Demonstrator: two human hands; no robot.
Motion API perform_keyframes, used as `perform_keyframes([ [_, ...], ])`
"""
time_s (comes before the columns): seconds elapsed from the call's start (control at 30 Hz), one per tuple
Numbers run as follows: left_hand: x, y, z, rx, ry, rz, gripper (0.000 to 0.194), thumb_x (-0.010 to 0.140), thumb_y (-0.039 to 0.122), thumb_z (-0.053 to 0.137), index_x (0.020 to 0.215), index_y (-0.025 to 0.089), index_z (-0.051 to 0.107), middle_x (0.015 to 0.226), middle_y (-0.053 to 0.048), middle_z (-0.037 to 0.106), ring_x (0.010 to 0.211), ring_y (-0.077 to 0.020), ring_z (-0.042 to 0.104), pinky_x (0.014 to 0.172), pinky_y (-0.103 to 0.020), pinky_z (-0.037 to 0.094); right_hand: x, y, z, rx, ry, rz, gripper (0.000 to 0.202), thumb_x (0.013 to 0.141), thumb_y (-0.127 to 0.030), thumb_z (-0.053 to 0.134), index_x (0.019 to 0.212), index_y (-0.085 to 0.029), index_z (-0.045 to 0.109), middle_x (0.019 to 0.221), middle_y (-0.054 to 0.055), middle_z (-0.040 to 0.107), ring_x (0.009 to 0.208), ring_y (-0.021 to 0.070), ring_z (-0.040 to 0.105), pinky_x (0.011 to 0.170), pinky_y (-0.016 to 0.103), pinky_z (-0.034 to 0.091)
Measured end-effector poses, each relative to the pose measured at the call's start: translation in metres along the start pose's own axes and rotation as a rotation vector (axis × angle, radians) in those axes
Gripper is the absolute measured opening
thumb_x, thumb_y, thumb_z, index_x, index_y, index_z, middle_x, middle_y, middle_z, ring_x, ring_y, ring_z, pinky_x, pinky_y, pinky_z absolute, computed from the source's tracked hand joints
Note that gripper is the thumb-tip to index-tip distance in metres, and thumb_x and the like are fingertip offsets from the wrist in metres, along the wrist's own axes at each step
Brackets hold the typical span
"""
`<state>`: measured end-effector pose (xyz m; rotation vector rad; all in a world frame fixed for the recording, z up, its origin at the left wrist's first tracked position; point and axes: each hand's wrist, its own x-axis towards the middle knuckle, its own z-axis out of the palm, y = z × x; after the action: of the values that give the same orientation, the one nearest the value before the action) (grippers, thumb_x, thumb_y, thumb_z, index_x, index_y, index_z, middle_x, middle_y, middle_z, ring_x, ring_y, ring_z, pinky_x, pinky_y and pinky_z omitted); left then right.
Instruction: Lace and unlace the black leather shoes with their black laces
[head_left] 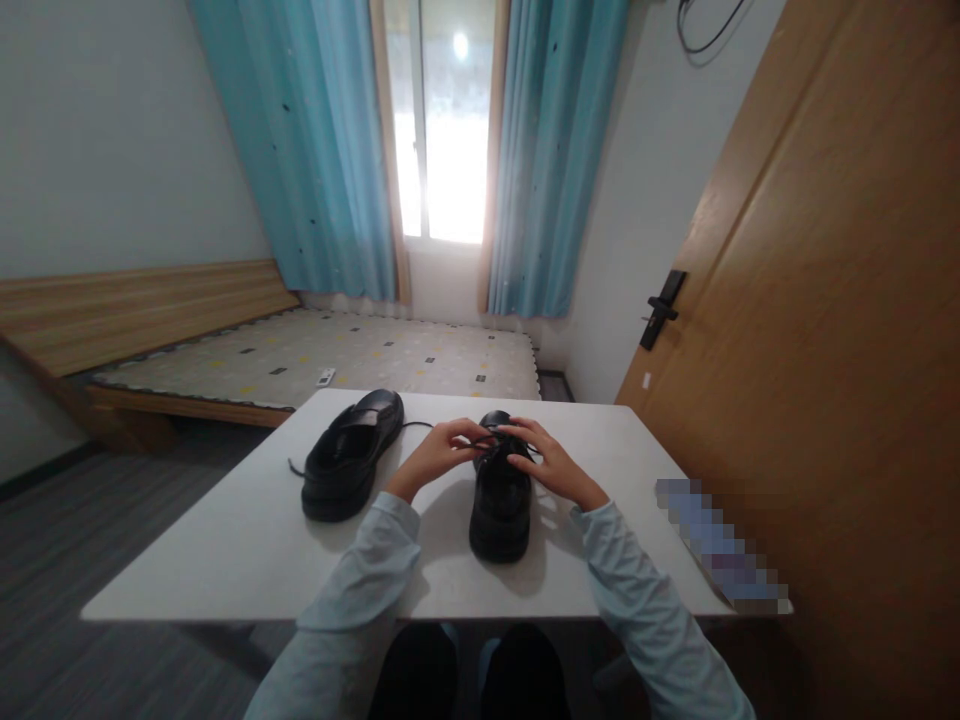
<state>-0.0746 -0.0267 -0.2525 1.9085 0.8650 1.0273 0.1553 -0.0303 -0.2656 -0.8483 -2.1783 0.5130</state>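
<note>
A black shoe stands on the white table in front of me, its heel towards me and its toe pointing away. My left hand is at the left side of its upper, fingers pinched on a dark shoelace. From the right, my right hand reaches over the lacing with fingers bent and closed around the lace area; the lace in its fingers is partly hidden. Further left lies a second black shoe, touched by neither hand, with loose lace ends sticking out on both sides.
A blurred flat item lies along the table's right edge. Behind the table is a low bed with a small white object on it. A wooden door with a black handle stands close on the right. Blue curtains flank the window.
</note>
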Motion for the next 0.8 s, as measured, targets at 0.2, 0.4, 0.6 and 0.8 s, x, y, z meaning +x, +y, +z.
perform_keyframes([
  [0.2, -0.001, 0.000, 0.001, -0.050, -0.103, 0.020, 0.029, 0.069, 0.035, 0.071, 0.092, 0.016, 0.069, 0.096, -0.007, 0.065, 0.091, -0.0191, 0.061, 0.075, -0.029, 0.049, 0.001, -0.007, -0.002, 0.036, 0.107, -0.011, 0.017, 0.083, -0.028, 0.060, 0.097, -0.023, 0.067, 0.126, 0.009, 0.054, 0.120, 0.0230, 0.048, 0.104, 0.042, 0.036],
  [0.4, 0.004, -0.004, 0.001, 0.115, 0.109, -0.037, 0.033, 0.082, 0.044, 0.053, 0.085, 0.015, 0.069, 0.081, -0.005, 0.069, 0.076, -0.0161, 0.061, 0.068, -0.026, 0.048, 0.001, -0.010, -0.010, 0.097, 0.222, 0.025, 0.013, 0.083, -0.031, 0.059, 0.085, -0.021, 0.067, 0.113, 0.008, 0.060, 0.111, 0.0226, 0.054, 0.099, 0.041, 0.039],
  [0.6, 0.007, -0.016, 0.000, 0.211, 0.206, -0.066, 0.033, 0.082, 0.044, 0.051, 0.081, 0.015, 0.067, 0.074, -0.005, 0.068, 0.068, -0.0157, 0.060, 0.063, -0.026, 0.049, -0.001, -0.008, -0.001, -0.017, 0.016, 0.015, 0.048, 0.075, -0.028, 0.066, 0.122, -0.026, 0.056, 0.135, 0.010, 0.045, 0.127, 0.0268, 0.040, 0.107, 0.047, 0.030],
  [0.8, 0.006, -0.019, 0.004, 0.300, 0.223, -0.090, 0.026, 0.082, 0.036, 0.051, 0.091, 0.017, 0.066, 0.084, -0.006, 0.069, 0.071, -0.0164, 0.062, 0.068, -0.029, 0.050, 0.001, -0.010, 0.011, -0.130, 0.105, 0.012, 0.031, 0.071, -0.017, 0.062, 0.102, -0.023, 0.062, 0.129, 0.010, 0.047, 0.123, 0.0280, 0.040, 0.106, 0.049, 0.030],
])
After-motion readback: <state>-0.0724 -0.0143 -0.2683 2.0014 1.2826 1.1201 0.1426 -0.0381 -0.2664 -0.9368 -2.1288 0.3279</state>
